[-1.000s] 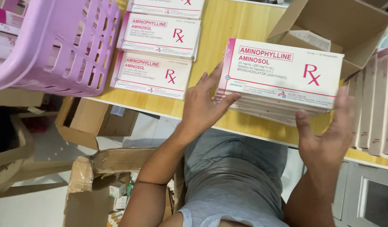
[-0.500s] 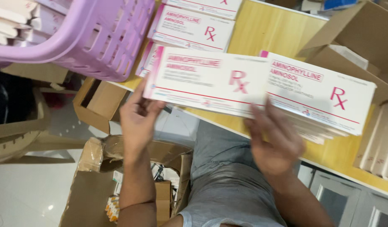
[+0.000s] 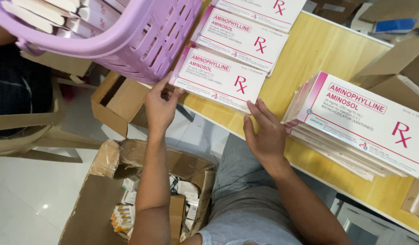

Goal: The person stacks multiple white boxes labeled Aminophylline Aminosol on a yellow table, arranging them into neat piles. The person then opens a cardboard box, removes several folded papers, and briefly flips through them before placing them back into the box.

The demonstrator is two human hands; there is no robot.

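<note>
Two bare hands frame a flat white-and-pink carton (image 3: 218, 78) lying at the near edge of a yellow table (image 3: 309, 54): the left hand (image 3: 160, 105) has its fingers spread loose against the carton's left end, the right hand (image 3: 265, 131) rests open-fingered at its near right corner, neither clenched. Half a second ago both hands held this carton up in the air; now it lies on the table, nearest of a row of like cartons, beside the lilac basket (image 3: 105, 36). Right of the carton, well apart, sits a tall stack (image 3: 354, 127) of the same cartons
</note>
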